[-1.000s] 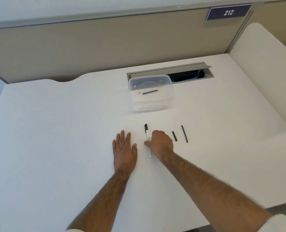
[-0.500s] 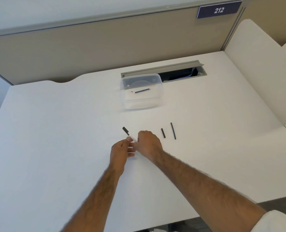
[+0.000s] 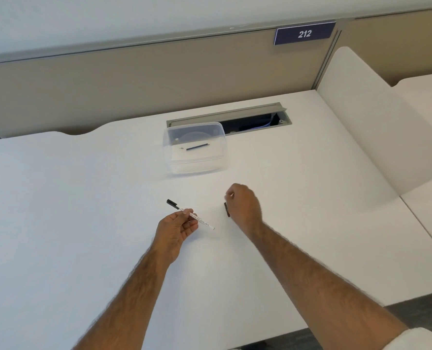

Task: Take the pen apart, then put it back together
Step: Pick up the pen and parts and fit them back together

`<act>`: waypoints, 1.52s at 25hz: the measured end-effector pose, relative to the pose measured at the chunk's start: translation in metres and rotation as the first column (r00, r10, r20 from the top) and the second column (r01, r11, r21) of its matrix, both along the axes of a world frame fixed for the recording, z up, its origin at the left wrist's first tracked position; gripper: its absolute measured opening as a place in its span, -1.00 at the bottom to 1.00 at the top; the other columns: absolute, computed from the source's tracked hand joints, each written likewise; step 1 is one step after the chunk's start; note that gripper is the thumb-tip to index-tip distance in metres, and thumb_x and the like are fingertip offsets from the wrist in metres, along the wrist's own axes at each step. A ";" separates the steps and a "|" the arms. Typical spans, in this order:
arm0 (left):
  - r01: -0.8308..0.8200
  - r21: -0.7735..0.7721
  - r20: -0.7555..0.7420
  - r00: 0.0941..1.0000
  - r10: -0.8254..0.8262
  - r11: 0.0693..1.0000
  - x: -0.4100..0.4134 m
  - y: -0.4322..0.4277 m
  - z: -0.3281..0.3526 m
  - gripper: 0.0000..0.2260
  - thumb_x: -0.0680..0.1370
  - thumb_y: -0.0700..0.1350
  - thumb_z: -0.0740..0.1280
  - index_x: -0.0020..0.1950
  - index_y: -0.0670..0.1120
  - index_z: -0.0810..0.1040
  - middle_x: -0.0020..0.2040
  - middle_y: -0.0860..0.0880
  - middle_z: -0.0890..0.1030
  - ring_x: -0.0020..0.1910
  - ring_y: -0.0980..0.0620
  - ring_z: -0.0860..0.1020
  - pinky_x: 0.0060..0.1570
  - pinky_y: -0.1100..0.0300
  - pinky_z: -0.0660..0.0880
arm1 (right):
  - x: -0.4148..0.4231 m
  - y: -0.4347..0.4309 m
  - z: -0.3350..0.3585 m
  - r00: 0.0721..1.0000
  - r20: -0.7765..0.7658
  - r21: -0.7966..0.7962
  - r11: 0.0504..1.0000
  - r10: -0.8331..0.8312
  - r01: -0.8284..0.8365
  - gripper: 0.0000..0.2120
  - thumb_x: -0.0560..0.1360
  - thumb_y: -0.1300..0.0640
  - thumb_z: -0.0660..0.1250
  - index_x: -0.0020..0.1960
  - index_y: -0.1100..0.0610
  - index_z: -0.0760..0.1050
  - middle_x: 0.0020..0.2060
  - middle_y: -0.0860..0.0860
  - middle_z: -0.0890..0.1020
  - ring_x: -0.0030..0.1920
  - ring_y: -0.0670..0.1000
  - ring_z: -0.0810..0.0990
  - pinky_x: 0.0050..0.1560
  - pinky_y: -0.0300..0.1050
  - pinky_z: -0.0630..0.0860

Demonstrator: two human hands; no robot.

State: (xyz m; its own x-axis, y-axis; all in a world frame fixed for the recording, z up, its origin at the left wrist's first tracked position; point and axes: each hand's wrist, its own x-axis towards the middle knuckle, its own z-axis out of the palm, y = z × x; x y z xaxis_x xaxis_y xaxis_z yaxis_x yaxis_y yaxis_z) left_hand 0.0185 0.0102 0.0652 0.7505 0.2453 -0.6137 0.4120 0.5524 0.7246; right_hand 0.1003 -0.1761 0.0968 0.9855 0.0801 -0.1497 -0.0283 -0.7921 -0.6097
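My left hand [image 3: 177, 227] grips the pen barrel [image 3: 197, 218], a thin clear tube with printing and a black end pointing up-left, lifted slightly off the white desk [image 3: 83, 198]. To its right, my right hand [image 3: 245, 205] hovers knuckles-up with curled fingers over the loose pen parts. A short black piece [image 3: 227, 209] lies on the desk at that hand's left edge. The longer thin black piece seen earlier is hidden under the right hand, and I cannot see whether the fingers grip it.
A clear plastic box [image 3: 168, 157] stands behind the hands with a dark thin stick [image 3: 197, 147] inside. Behind it is an open grey cable slot [image 3: 255, 121]. A white divider [image 3: 361, 127] bounds the right side; the desk's front edge runs at lower right.
The pen barrel went from the desk and my right hand into my left hand, which lifted it leftward. My right hand moved right, covering the long black piece.
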 end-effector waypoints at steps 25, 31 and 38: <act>-0.002 0.035 0.008 1.000 0.001 0.999 0.007 0.002 0.009 -0.87 0.63 -0.24 0.35 0.01 -0.28 0.66 -0.15 -0.13 0.72 -0.23 -0.02 0.69 -0.18 0.16 0.66 | 0.015 -0.026 -0.026 0.996 -0.087 -0.365 0.930 0.002 -0.034 -0.82 0.60 0.22 0.18 0.16 0.22 0.44 0.07 0.15 0.57 0.07 0.18 0.60 -0.10 -0.05 0.48; -0.041 -0.066 0.056 0.997 0.045 0.997 0.013 -0.001 0.024 -0.87 0.62 -0.23 0.36 0.05 -0.30 0.61 -0.07 -0.23 0.73 -0.14 -0.09 0.72 -0.15 0.15 0.66 | 0.028 -0.030 0.005 0.988 -0.064 0.138 0.979 -0.140 0.148 -0.91 0.44 0.24 0.31 -0.21 0.22 0.57 -0.22 0.12 0.69 -0.24 0.12 0.62 -0.26 -0.08 0.53; -0.218 -0.165 0.133 0.962 0.240 0.962 0.022 -0.004 0.040 -0.91 0.63 -0.29 0.33 0.06 -0.31 0.57 -0.09 -0.24 0.73 -0.08 -0.16 0.73 -0.10 0.11 0.68 | -0.004 -0.018 0.027 0.912 -0.409 0.843 0.371 -0.026 0.389 -0.96 0.61 0.25 0.30 0.01 0.23 0.47 -0.07 0.24 0.73 -0.10 0.24 0.74 -0.06 0.04 0.69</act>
State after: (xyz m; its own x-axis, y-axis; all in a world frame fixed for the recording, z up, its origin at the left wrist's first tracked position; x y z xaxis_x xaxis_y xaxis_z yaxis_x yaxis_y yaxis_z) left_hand 0.0410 0.0066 0.1052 0.7713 0.3370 -0.5400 0.1543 0.7240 0.6723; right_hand 0.0960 -0.1939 0.1240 0.9105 0.1426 -0.3882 -0.4132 0.2732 -0.8687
